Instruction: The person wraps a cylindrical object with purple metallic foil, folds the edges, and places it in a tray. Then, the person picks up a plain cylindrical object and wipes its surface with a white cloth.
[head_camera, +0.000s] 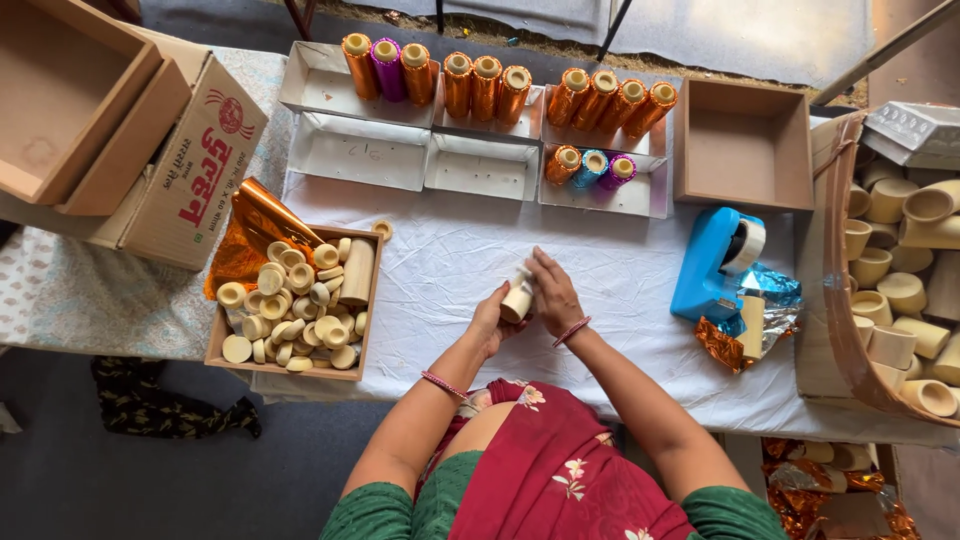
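We look down on a long bench covered with a creased white cloth (460, 255), the largest thing in view. At its left end sits a brown cardboard carton with red print (190, 170), and beside that an open wooden tray of pale round caps and short cylinders (290, 300) near the front edge. At the right end a curved brown container heaped with cream-coloured hollow tubes (890, 290) hangs over the corner. Along the back edge lie shallow white open boxes (360, 150), several holding rows of tubes wrapped in orange, purple and blue foil (500, 90), and next to them an empty square brown box (742, 145). A bright blue tape dispenser (712, 262) stands toward the right, with crumpled foil scraps (745, 335) just beside it.

Smallest is the short cream cylinder with a smooth bare surface (517, 298), held tilted just above the cloth near the middle of the front edge. Our left hand (490, 320) curls closed around its lower end; our right hand (553, 292) rests fingers against its upper side, touching it, partly closed.
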